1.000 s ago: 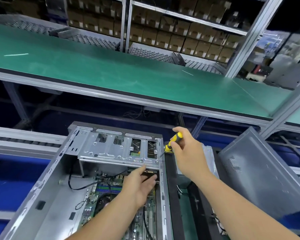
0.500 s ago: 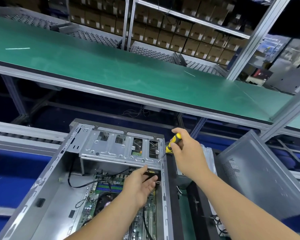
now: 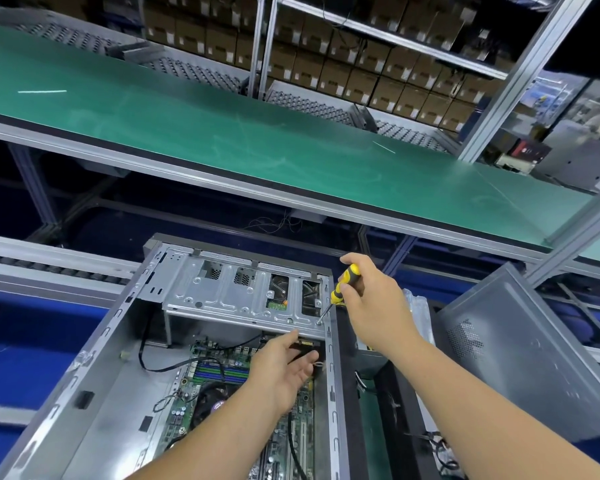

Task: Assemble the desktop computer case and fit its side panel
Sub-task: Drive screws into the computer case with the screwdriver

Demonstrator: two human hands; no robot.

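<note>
An open grey computer case (image 3: 94, 372) lies on its side, its motherboard (image 3: 219, 379) exposed. A silver drive cage (image 3: 236, 299) spans the case's far end. My right hand (image 3: 371, 306) grips a yellow-and-black screwdriver (image 3: 343, 285), its tip set on a screw at the cage's front right corner. Just below the cage's front edge my left hand (image 3: 284, 368) reaches in with relaxed fingers, touching a dark part there. The grey side panel (image 3: 520, 358) leans at the right, apart from the case.
A green bench top (image 3: 222, 133) runs across above the case, with shelves of brown boxes (image 3: 326, 71) behind it. A roller conveyor (image 3: 49, 268) lies to the left. Metal frame posts (image 3: 520, 71) rise at the right. A second dark case (image 3: 392, 410) sits between case and panel.
The view has shifted slightly; my right hand has lowered the screwdriver tip onto the cage's corner screw. My left hand stays under the cage edge.
</note>
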